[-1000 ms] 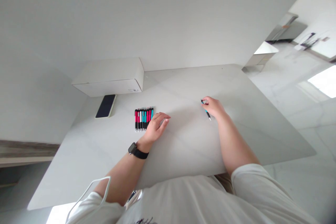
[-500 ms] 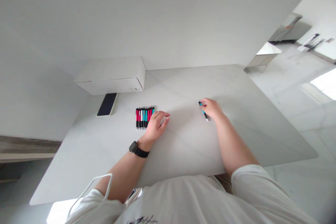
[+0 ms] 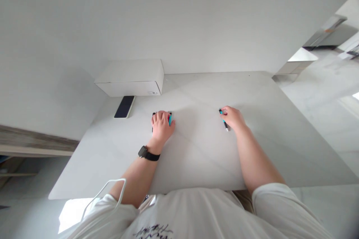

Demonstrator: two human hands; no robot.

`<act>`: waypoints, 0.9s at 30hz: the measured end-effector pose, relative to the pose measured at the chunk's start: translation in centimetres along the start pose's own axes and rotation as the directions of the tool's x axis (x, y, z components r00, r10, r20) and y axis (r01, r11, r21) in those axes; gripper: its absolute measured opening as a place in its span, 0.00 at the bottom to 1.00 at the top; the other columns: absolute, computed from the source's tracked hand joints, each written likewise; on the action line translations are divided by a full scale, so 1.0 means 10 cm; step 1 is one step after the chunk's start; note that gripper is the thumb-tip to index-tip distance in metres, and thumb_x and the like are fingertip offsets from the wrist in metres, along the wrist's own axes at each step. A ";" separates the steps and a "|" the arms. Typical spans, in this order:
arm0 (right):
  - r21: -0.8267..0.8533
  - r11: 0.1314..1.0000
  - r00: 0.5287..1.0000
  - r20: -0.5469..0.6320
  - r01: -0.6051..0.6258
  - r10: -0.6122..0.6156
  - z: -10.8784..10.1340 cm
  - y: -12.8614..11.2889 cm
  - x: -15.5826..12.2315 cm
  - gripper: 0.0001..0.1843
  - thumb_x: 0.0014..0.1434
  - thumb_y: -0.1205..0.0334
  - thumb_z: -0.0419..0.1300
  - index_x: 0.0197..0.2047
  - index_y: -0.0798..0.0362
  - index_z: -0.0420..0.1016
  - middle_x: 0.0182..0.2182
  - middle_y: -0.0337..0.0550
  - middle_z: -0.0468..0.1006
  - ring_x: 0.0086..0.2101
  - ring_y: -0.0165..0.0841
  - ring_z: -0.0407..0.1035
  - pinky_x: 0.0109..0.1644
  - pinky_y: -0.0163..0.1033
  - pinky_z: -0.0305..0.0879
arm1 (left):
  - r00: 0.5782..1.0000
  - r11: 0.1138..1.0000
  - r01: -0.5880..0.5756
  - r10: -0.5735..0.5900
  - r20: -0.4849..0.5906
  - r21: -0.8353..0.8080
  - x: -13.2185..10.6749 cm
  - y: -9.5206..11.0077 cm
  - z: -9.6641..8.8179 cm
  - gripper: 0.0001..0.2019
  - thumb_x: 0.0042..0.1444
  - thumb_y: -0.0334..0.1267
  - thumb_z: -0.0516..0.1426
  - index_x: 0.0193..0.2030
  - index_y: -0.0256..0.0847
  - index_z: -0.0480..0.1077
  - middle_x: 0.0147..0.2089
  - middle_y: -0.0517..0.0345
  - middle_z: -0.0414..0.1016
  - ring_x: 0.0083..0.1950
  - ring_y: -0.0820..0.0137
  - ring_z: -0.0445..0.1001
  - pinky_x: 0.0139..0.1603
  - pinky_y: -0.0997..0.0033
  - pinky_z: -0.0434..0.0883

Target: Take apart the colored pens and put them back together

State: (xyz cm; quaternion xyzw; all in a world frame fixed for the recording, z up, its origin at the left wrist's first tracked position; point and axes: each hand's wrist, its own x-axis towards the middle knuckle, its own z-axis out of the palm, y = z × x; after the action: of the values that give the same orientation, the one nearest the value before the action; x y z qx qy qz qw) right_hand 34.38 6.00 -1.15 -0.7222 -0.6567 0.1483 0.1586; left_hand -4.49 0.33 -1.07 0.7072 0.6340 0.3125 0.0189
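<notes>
On the table's left half, my left hand [image 3: 162,125] lies palm down over a row of pens, fingers laid across them and thumb stretched out at the right side. It hides most of the row; a teal pen [image 3: 169,118] shows between forefinger and thumb, and a black pen end [image 3: 153,114] at the left side. To the right, my right hand [image 3: 233,116] pinches a teal and black pen [image 3: 223,119] between thumb and fingers. That pen is tilted, its silver tip pointing towards me, at or just above the tabletop.
A white box [image 3: 129,87] stands at the back left against the wall. A dark-screened phone [image 3: 125,106] lies in front of it. The white table [image 3: 196,157] ends at a wall behind and at open floor on the right. A white cable [image 3: 105,186] loops by my left arm.
My left hand has moved left from the right end of the row onto the pens, covering them. My right hand still pinches its pen in about the same place. The view has shifted slightly.
</notes>
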 end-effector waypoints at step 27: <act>0.477 0.810 0.860 0.189 0.342 -0.474 0.22 -1.02 -0.51 0.10 0.67 0.54 0.58 0.45 0.44 0.81 0.34 0.36 0.83 0.32 0.33 0.73 0.37 0.36 0.65 | 0.940 0.925 -0.261 0.309 0.144 -0.276 -0.08 0.41 -0.02 0.08 0.66 0.42 0.61 0.50 0.46 0.75 0.57 0.48 0.76 0.60 0.53 0.72 0.63 0.47 0.67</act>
State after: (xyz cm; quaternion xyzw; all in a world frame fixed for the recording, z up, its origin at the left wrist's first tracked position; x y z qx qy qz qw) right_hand 23.81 1.83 1.20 -0.4785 -0.7653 0.3576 0.2399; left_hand -1.01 -1.28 0.50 0.8098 0.4744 0.3230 0.1218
